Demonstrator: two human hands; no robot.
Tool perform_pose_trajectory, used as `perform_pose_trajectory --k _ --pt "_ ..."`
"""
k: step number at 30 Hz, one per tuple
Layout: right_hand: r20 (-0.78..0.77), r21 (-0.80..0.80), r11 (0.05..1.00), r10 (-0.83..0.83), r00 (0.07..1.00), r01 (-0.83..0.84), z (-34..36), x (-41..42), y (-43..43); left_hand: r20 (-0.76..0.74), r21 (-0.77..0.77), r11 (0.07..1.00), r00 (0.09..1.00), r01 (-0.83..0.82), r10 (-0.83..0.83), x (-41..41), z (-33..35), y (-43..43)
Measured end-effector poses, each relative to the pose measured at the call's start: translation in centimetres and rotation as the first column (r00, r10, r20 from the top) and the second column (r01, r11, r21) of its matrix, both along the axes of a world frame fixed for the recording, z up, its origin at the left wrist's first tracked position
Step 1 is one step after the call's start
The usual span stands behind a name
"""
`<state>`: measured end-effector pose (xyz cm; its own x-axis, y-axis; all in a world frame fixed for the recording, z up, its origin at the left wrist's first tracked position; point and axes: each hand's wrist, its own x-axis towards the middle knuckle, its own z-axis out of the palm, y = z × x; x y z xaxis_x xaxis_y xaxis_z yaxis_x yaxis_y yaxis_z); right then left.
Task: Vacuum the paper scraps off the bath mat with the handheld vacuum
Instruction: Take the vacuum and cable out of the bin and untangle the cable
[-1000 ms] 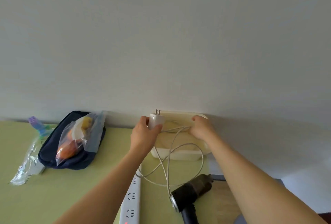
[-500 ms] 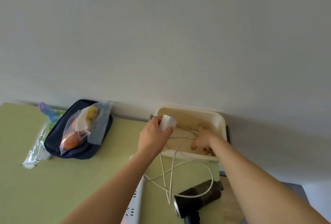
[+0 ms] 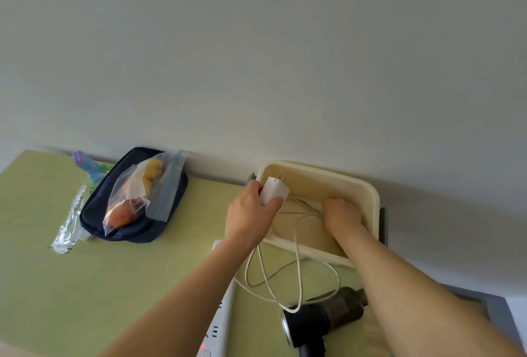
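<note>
Handheld vacuum (image 3: 322,319) lies lower centre on green surface (image 3: 85,285), with white cable (image 3: 297,265) looped above it. Left hand (image 3: 251,217): fingers grasp charger plug (image 3: 272,192). Right hand (image 3: 340,214) reaches inside cream tray (image 3: 368,191); cannot tell its grasp.

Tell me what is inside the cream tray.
Loops of white cable lie in the cream tray, gripped by the right hand. The floor under that hand is hidden.

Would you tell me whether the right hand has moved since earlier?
Yes: the right hand has moved from the far rim of the cream tray down into it.
</note>
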<state>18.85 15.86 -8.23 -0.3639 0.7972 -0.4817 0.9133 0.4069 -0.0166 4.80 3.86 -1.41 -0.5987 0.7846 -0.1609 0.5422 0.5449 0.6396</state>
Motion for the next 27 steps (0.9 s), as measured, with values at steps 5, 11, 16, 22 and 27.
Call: perform_pose_trajectory --k 5,11,16,22,27 --pt "-0.028 0.073 0.997 0.038 0.999 -0.036 0.6 0.0 -0.3 0.014 0.006 1.000 1.000 -0.004 0.004 -0.1 0.1 0.0" --pt "-0.406 -0.072 0.950 -0.305 0.862 0.302 3.3 0.4 -0.1 0.106 0.078 0.996 0.994 -0.038 0.030 0.0 0.9 -0.4" --pt "-0.601 -0.201 0.886 -0.448 0.662 0.417 8.2 0.3 -0.8 0.208 0.183 0.978 0.976 -0.101 0.062 0.2 2.7 -1.0" --pt "-0.816 -0.203 0.857 -0.416 0.402 0.474 15.3 0.8 -3.4 0.337 0.326 0.923 0.937 -0.203 0.087 0.0 5.7 -2.0" --pt "-0.916 -0.097 0.846 -0.281 0.285 0.524 19.3 1.2 -6.6 0.375 0.395 0.898 0.926 -0.194 0.035 0.4 7.8 -4.0"
